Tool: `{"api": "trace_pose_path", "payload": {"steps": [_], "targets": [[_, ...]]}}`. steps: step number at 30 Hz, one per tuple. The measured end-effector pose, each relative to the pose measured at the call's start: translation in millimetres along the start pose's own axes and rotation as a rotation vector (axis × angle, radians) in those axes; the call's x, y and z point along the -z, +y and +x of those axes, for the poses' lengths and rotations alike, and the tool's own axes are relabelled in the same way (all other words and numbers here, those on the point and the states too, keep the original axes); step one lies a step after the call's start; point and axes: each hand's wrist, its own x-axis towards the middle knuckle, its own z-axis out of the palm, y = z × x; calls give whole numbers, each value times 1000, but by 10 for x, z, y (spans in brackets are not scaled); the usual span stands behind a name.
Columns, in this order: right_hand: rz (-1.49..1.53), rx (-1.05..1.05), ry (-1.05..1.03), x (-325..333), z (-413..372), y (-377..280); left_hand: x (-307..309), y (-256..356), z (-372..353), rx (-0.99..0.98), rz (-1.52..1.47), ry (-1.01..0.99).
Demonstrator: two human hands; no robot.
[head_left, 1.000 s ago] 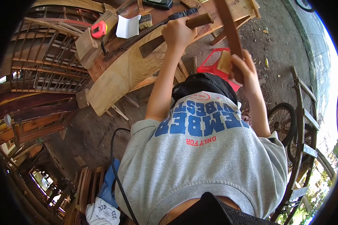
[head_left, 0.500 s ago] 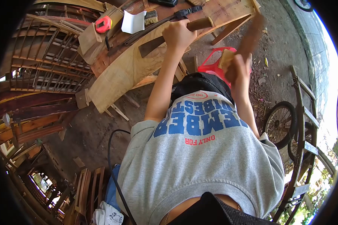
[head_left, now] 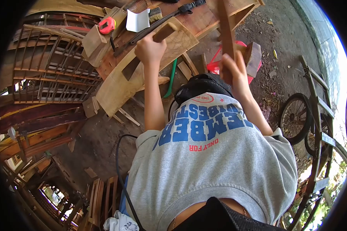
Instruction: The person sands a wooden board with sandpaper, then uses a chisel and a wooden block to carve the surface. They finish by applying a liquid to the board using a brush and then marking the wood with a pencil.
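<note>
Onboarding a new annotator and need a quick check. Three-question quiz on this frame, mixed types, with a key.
1. True or false: the right hand grips a wooden mallet.
2. What does the left hand hold? A) a wooden-handled chisel B) a saw C) a drill
3. Fill in: the tape measure has a ___ case.

Key: 1 true; 2 A; 3 red.

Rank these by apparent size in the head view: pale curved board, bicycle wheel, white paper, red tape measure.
1. pale curved board
2. bicycle wheel
3. white paper
4. red tape measure, only slightly smaller than the paper
</note>
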Motion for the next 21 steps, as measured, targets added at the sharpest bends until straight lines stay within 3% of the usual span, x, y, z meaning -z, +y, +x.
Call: {"api": "trace_pose_path", "payload": {"steps": [2, 4, 5, 6, 8, 9, 10, 12, 13, 14, 17, 20, 21], "targets": [[370, 229, 223, -273, 57, 118, 113, -101, -53, 9, 15, -28], [171, 157, 3, -390, -110, 391, 185, -195, -89, 16, 31, -52], [-54, -77, -257, -402, -211, 325, 212, -221, -97, 22, 24, 3], [-74, -190, -410, -390, -238, 330, 251, -251, -125, 28, 17, 51], [-170, -119, -271, -373, -231, 279, 398, -385, -156, 83, -7, 12], [-128, -69, -192, -343, -200, 241, 464, -449, -175, 85, 0, 8], [-18, 109, -7, -412, -138, 305, 511, -491, -195, 90, 7, 9], [127, 123, 32, -696, -276, 487, 565, -550, -248, 69, -17, 40], [-35, -7, -280, -680, -370, 532, 575, -571, -249, 39, -39, 67], [-291, 172, -414, -740, -348, 598, 591, -610, -252, 36, -40, 72], [-202, -35, -297, -652, -342, 482, 666, -811, -280, 121, 58, 9], [249, 194, 51, -859, -220, 516, 712, -867, -345, 108, 50, 3], [185, 175, 23, -941, -236, 610, 713, -875, -351, 108, 49, 6]]}}
